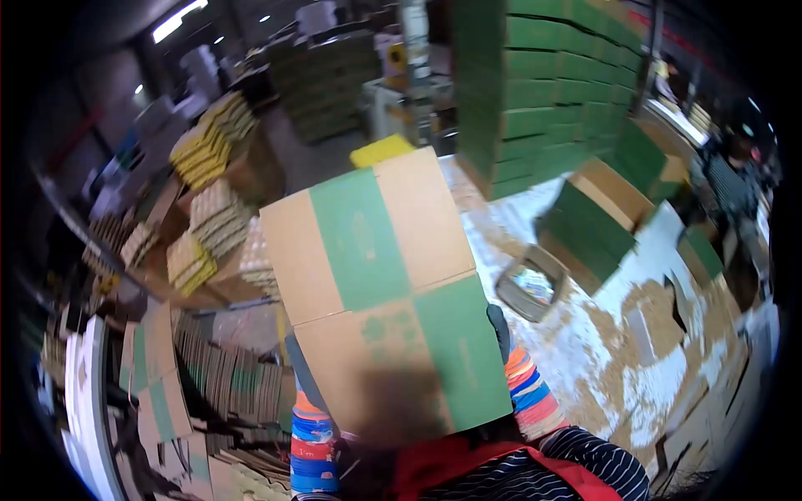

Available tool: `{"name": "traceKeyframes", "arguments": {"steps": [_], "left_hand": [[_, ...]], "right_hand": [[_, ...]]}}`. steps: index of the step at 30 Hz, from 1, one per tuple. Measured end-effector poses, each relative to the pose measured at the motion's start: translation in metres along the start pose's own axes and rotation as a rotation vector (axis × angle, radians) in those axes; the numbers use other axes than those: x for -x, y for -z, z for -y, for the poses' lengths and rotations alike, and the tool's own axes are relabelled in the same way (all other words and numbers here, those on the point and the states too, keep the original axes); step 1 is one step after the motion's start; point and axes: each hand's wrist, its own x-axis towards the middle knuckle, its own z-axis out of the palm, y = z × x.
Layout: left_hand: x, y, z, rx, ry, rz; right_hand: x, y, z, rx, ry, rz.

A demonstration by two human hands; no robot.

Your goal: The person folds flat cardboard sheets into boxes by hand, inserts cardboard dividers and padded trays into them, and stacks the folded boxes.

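Between my hands is a brown cardboard box with green printed panels, held tilted in front of my body. A fold line crosses it; whether it is flat or opened out I cannot tell. My left hand, in a dark glove, grips its left edge, the fingers mostly hidden behind the cardboard. On the right edge is my right hand, also gloved, its fingers partly hidden by the box. Striped knitted cuffs cover both wrists.
Stacked flattened cartons stand at lower left. Egg trays are piled at left. A tall stack of green boxes, an open green box and a waste basket are on the right. A person stands at far right.
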Motion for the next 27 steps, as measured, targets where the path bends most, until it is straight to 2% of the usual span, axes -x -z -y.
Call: {"name": "traceKeyframes", "arguments": {"steps": [3, 5, 8, 11, 12, 14, 16, 17, 18, 21, 24, 27], "left_hand": [[-0.008, -0.050, 0.007, -0.030, 0.064, 0.157], [-0.018, -0.081, 0.015, -0.062, 0.128, 0.273], [-0.024, -0.134, 0.042, -0.004, 0.275, 0.448], [-0.011, -0.200, 0.067, 0.387, 0.614, 0.557], [-0.004, -0.218, 0.086, 0.348, 0.632, 0.578], [0.015, -0.238, 0.126, 0.273, 0.644, 0.613], [0.036, -0.242, 0.176, 0.404, 0.796, 0.548], [0.049, -0.250, 0.187, 0.402, 0.890, 0.606], [0.059, -0.253, 0.195, 0.393, 0.983, 0.658], [0.082, -0.230, 0.239, 0.383, 1.089, 0.723], [0.105, -0.192, 0.282, 0.367, 1.171, 0.740], [0.118, -0.168, 0.294, 0.281, 1.175, 0.712]], "right_hand": [[0.026, 0.054, 0.037, 0.139, 0.108, -0.109], [0.052, 0.081, 0.057, -0.381, -0.303, -0.240], [0.107, 0.123, 0.076, -0.367, -0.295, -0.444], [0.164, 0.154, 0.105, -0.370, -0.256, -0.628], [0.187, 0.170, 0.109, -0.388, -0.240, -0.631], [0.227, 0.191, 0.131, -0.618, -0.222, -0.720], [0.250, 0.197, 0.172, -1.059, -0.197, -0.847], [0.284, 0.215, 0.159, -0.992, -0.179, -0.855], [0.293, 0.215, 0.180, -0.984, -0.217, -0.905], [0.313, 0.201, 0.235, -0.825, -0.338, -0.904], [0.380, 0.210, 0.194, -0.313, -0.535, -0.981], [0.420, 0.224, 0.154, 0.135, -0.720, -0.959]]}}
